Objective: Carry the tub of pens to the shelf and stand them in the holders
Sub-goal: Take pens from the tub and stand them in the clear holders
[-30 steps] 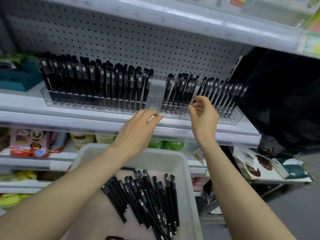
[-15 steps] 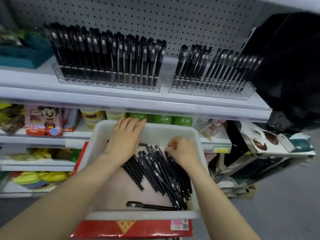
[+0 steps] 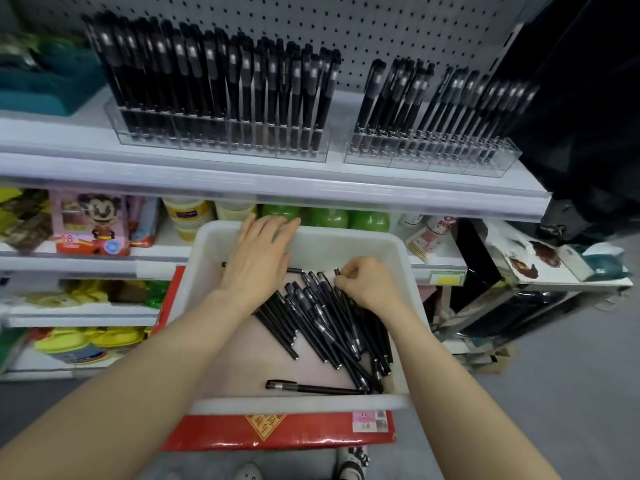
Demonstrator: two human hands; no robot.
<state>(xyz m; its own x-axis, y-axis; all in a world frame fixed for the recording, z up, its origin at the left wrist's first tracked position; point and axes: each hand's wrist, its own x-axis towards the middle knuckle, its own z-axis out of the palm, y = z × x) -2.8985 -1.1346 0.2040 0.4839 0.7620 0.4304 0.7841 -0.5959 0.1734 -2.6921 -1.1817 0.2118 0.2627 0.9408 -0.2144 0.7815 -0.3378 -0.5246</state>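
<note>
Nearest, below the tub's close rim, the toes of 2 shoes (image 3: 352,463) show on the grey floor. A flat red packet (image 3: 277,434) lies under the white tub (image 3: 298,404) and sticks out past its near edge and its left side.

Inside the tub, 1 lone pen (image 3: 311,388) lies crosswise just behind the near wall. Further in, a heap of black pens (image 3: 322,323) fans out towards the tub's right wall. The right hand (image 3: 367,288) rests on the far end of that heap, fingers curled, pinching the cap end of 1 of the black pens. The left hand (image 3: 259,258) lies flat and relaxed over the tub's far left part, holding nothing, its straight fingertips reaching the far rim.

Behind the tub's far wall, green jars (image 3: 329,218) stand on a lower shelf, with a cartoon box (image 3: 91,224) off to the tub's left.

Above and beyond the tub runs the white shelf (image 3: 277,189). On it stand 2 clear holders, the left holder (image 3: 221,142) packed with upright pens, the right holder (image 3: 431,158) with leaning ones. A pegboard (image 3: 363,26) backs them.
</note>
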